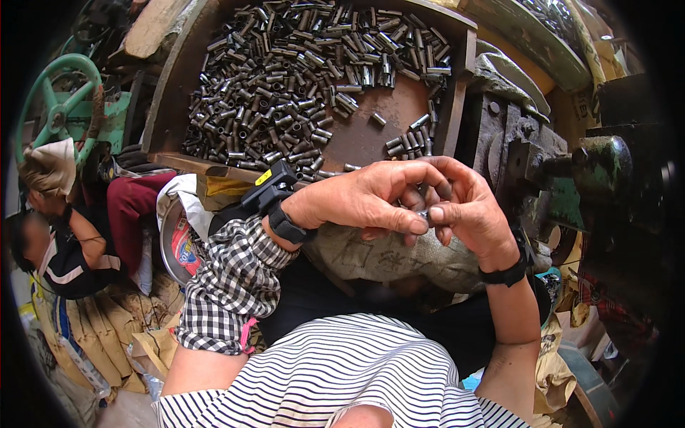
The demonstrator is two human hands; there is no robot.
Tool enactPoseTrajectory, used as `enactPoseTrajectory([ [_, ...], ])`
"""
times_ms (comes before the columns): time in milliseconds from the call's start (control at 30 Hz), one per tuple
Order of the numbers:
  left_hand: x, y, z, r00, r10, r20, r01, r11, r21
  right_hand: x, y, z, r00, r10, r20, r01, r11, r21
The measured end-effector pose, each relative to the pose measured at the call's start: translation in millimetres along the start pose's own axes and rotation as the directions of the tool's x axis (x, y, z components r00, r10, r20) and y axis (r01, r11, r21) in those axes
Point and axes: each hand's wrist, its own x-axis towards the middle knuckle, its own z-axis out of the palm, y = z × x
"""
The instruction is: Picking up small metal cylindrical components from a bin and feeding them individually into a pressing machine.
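My left hand (371, 201) and my right hand (467, 207) meet in front of me, near the close edge of a tray. Both are closed, thumbs toward each other, with fingers bent behind. Between the thumb tips shows a sliver of a small dark, shiny piece (424, 214); the fingers hide the rest, so its kind cannot be made out. Beyond my hands, the shallow tray (371, 143) holds a heap of short metal tubes (271, 107), dense at the left and far side. A single tube (378, 119) lies apart on the tray's bare brown bottom.
At the right stands a dark, greasy machine (528, 160) with a round shaft end, close to my right wrist. A green handwheel (61, 107) is at the far left. Another person (71, 250) sits at the left. A round metal basin (171, 239) lies beside my left sleeve.
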Motion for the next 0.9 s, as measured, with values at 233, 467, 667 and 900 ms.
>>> enactPoseTrajectory([
  [233,-25,6,-20,0.975,0.057,-0.212,-0.018,0.983,0.181,23,-6,7,0.985,-0.068,-0.16,0.043,0.987,-0.155],
  [467,-26,-7,-41,0.83,0.32,-0.457,0.181,0.62,0.763,81,-11,-7,0.85,-0.385,0.36,-0.061,-0.75,-0.658],
  [667,-28,-17,-45,0.873,0.334,-0.355,0.34,0.105,0.935,94,-12,-7,0.923,-0.308,0.229,-0.107,-0.78,-0.617],
  [900,-24,-17,-46,0.881,0.297,-0.368,0.36,0.082,0.929,89,-13,-14,0.874,-0.392,0.288,-0.091,-0.713,-0.695],
])
